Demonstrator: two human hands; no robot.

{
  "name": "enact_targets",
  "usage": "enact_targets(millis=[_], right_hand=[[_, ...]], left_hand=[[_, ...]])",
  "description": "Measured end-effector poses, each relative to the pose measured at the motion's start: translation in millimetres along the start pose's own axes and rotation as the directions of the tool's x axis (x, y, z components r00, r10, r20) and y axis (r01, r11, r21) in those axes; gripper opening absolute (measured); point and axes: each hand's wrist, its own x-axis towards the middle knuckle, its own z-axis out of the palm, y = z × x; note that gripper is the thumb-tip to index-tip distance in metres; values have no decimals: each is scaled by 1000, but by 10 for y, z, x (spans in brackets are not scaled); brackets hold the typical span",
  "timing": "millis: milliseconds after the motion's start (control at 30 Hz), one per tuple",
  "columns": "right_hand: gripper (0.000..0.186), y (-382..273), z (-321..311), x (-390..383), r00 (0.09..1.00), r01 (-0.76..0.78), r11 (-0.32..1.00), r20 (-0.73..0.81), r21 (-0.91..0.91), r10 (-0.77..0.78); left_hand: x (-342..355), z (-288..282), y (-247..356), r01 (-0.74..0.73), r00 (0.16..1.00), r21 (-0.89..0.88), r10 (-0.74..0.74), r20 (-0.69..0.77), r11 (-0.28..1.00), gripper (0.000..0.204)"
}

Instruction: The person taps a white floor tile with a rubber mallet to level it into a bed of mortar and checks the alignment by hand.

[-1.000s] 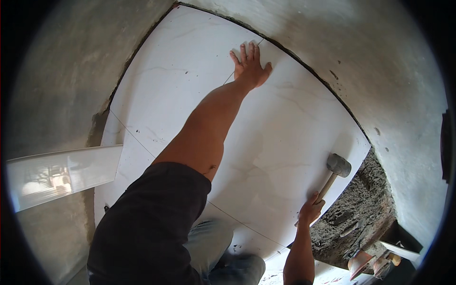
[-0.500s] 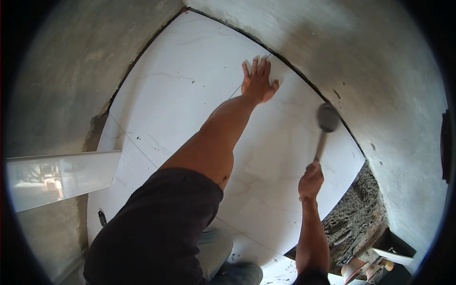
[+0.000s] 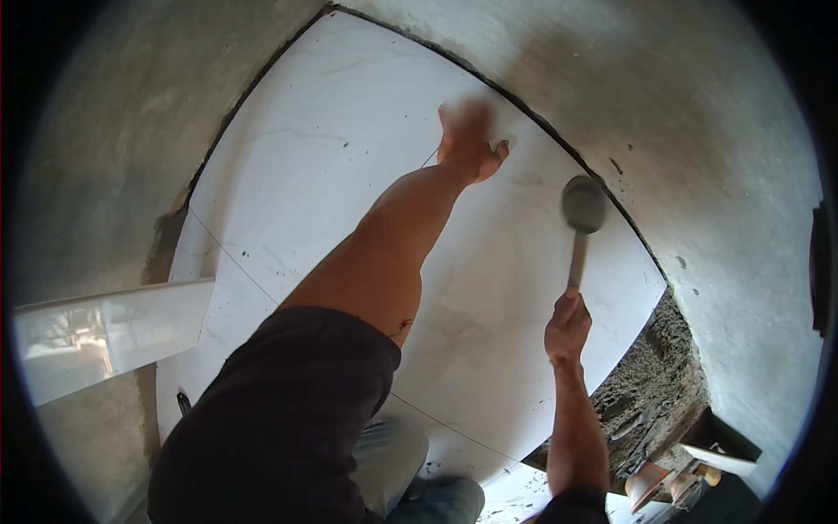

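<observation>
My right hand [image 3: 568, 327] is gripping the mallet [image 3: 583, 204], fingers curled, ideally for flat, light taps; my left hand [image 3: 464, 155] is showing fingers too blurred to tell.

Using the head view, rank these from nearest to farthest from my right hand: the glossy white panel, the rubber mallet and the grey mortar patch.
1. Rubber mallet: gripped in your right hand, head pointing away from you.
2. Grey mortar patch: just to the hand's lower right.
3. Glossy white panel: across at the far left.

Two hands [image 3: 568, 329], one mallet [image 3: 584, 206]
</observation>
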Motion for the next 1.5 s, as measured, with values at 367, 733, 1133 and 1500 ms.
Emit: enact_targets(millis=[367,733,1133,1500], right_hand=[[48,-127,-66,-190,998,20,1000,66,21,-21],[44,-401,-124,-257,972,-159,986,179,44,149],[57,-207,170,-368,942,-226,971,236,-80,239],[28,-250,102,-555,952,-241,907,-98,344,290]], left_hand=[[43,-54,43,-9,1000,-10,9,-15,1000,76],[-472,-76,-249,-194,980,-10,194,48,981,79],[-437,-42,-225,-196,979,-20,197,53,980,83],[-257,220,-235,-308,938,-74,289,-191,949,76]])
